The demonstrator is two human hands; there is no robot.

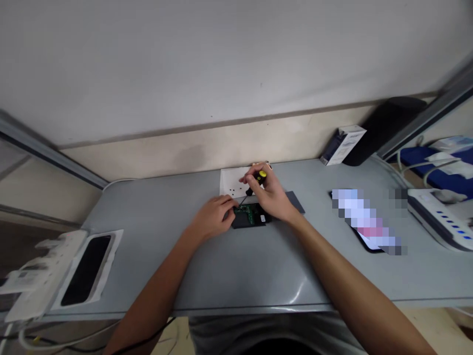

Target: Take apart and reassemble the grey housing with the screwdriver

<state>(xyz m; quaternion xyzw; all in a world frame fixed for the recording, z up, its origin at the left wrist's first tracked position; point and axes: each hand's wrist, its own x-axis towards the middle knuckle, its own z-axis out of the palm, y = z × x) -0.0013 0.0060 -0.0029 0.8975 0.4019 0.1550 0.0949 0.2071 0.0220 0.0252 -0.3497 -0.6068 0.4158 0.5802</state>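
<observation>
A small black device with an exposed green circuit board lies on the grey table in front of me. My left hand rests at its left end, fingers bent and pinched together at the board's upper left corner. My right hand is closed around a black and yellow screwdriver. The shaft slants down to the left, its tip by the board's upper left part near my left fingertips; whether it touches a screw is too small to tell. Behind the board, a white sheet carries several small dark screws.
A dark flat panel lies partly behind my right wrist. Right of it are a lit phone and a white power strip. A small box and a black cylinder stand back right. Another phone lies left beside plugged-in chargers.
</observation>
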